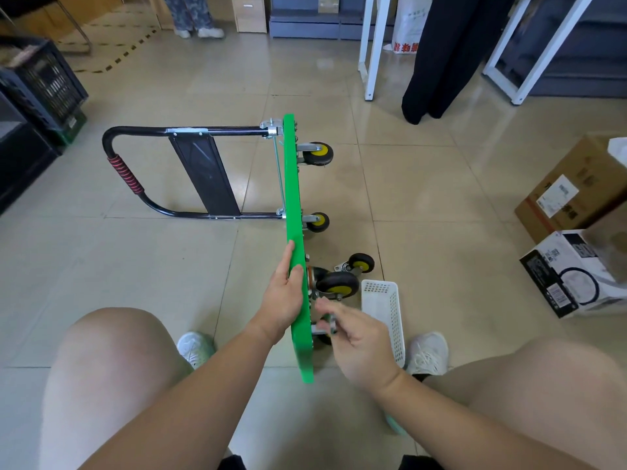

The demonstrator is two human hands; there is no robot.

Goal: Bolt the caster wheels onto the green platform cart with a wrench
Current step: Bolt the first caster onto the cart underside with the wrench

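Observation:
The green platform cart (294, 198) stands on its long edge on the tiled floor, its black handle (142, 174) lying to the left. Two black-and-yellow casters (318, 153) (318, 222) sit bolted at the far end. A third caster (337, 283) is against the deck near me, and a loose caster (360, 262) lies on the floor beyond it. My left hand (283, 300) grips the deck's upper edge. My right hand (356, 340) pinches a small metal tool or fitting (328, 325) at the deck's underside; what it is stays blurred.
A white perforated plastic basket (386, 317) lies right of the cart by my right shoe. Cardboard boxes (573, 266) stand at the right. Dark crates (44, 83) are at the left. White frame legs (373, 45) and a standing person's feet (200, 28) are farther off.

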